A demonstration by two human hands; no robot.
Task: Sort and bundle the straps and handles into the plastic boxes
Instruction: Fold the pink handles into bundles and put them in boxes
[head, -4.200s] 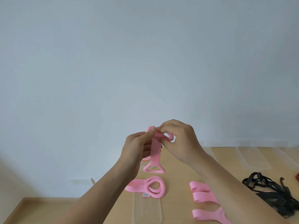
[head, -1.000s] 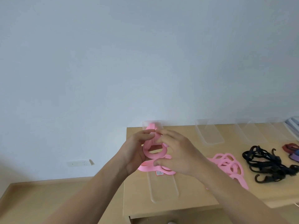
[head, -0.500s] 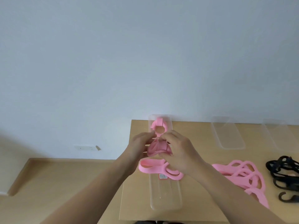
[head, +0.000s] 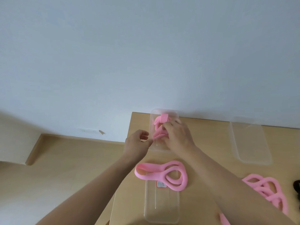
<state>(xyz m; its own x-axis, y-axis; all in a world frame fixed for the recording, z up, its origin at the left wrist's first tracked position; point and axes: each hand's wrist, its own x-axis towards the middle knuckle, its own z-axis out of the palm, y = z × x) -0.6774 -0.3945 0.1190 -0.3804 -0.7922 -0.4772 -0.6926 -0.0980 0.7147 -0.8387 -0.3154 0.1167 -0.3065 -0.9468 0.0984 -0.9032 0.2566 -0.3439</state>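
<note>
The pink strap (head: 159,127) is gripped, folded, inside the far plastic box (head: 164,110), whose long side runs away from the person, by the right hand (head: 177,137), while the left hand (head: 136,145), loosely curled just beside it, seems to hold nothing.

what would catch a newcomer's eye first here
The right hand holding a pink strap bundle in the clear box at the far edge of the table draws the eye first. Next comes the looped pink strap lying across a clear tray nearer the camera, then the pink pile at right.
</note>
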